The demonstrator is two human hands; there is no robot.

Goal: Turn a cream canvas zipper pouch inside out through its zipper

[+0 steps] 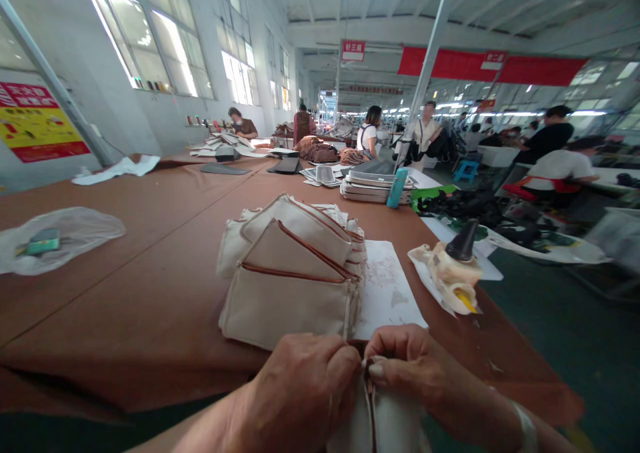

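My left hand and my right hand meet at the bottom centre, both pinching the top edge of a cream canvas pouch with a brown zipper that hangs below them. Fingers of both hands are pressed together at the zipper end. Just beyond my hands lies a stack of several similar cream pouches with brown zippers on the brown table. A white sheet lies to the right of the stack.
A glue bottle with a black nozzle lies on a white tray at the table's right edge. A plastic bag sits far left. A teal bottle and stacked panels stand farther back. Other people work at distant tables.
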